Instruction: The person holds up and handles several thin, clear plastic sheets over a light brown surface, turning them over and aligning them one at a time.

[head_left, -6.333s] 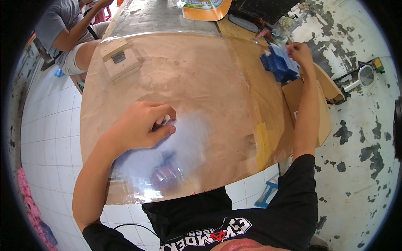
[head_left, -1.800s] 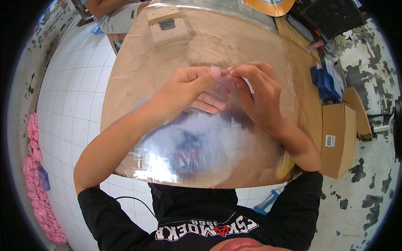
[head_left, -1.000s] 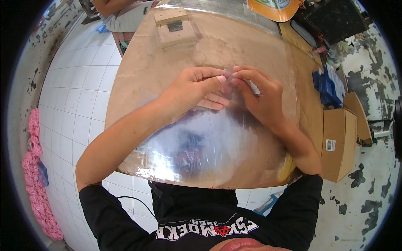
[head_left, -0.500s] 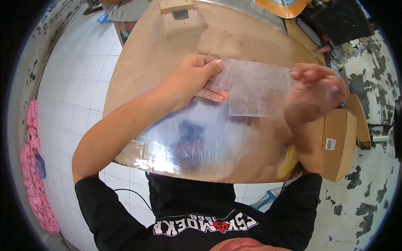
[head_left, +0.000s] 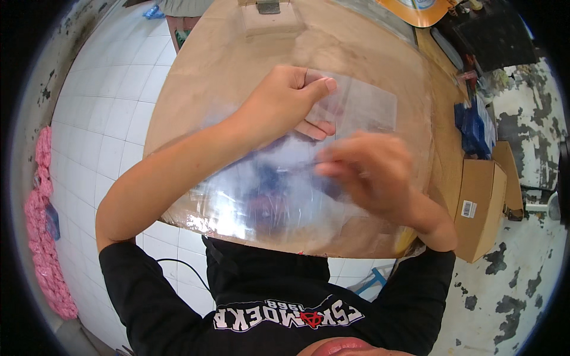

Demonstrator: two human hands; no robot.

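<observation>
My left hand (head_left: 291, 98) is closed on a thin clear plastic sheet (head_left: 371, 107), thumb on top and fingers beneath. The sheet spreads to the right of that hand, above the table; whether it is a single layer or a bag I cannot tell. Nearer to me, just below the sheet, is my right hand (head_left: 371, 172), blurred by motion. Its thumb and forefinger come together in a pinch, and what lies between them, if anything, is too smeared to name. Under both hands the brown table (head_left: 231, 77) has a shiny clear covering that reflects light.
A wooden block with a dark metal piece (head_left: 270, 18) stands at the table's far side. To the right are an open cardboard box (head_left: 478, 204), blue packages (head_left: 475, 127) and an orange item (head_left: 418, 12). A pink bundle (head_left: 44, 237) lies along the left wall.
My right hand has swung left and toward me, from beyond the sheet's right edge to below it. My left hand keeps its hold and has moved slightly right. The view has shifted a little.
</observation>
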